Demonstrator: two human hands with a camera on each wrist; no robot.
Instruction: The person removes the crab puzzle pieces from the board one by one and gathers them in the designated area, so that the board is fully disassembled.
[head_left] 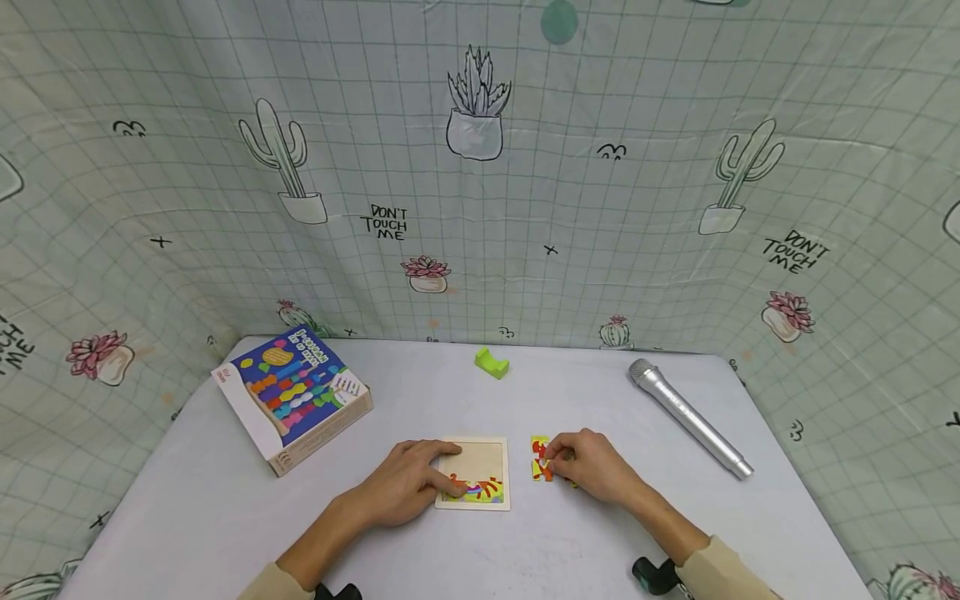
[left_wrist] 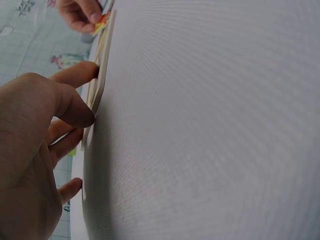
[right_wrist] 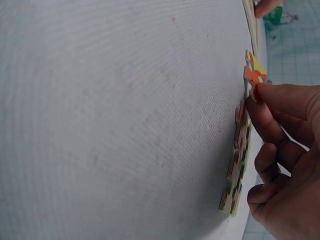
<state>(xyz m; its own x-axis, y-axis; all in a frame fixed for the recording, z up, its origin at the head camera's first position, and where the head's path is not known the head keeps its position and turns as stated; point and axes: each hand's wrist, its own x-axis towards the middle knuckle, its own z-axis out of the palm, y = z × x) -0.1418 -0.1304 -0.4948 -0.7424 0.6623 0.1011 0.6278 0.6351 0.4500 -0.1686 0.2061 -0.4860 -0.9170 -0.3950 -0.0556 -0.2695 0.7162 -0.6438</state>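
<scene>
A square wooden puzzle tray (head_left: 486,460) lies on the table, its lower part filled with yellow and red puzzle pieces (head_left: 487,492). My left hand (head_left: 397,487) rests on the tray's left side, thumb and fingers spread along the frame. To the right of the tray, my right hand (head_left: 596,468) pinches a yellow-and-orange puzzle piece (right_wrist: 256,75) between thumb and index finger. More puzzle pieces (right_wrist: 237,165) lie beneath that hand, partly hidden by it in the head view.
A blue and white game box (head_left: 300,392) sits at the left back. Behind the tray is a green curved block (head_left: 492,363). A silver microphone (head_left: 690,417) lies at the right. A patterned cloth (head_left: 525,200) hangs behind the table.
</scene>
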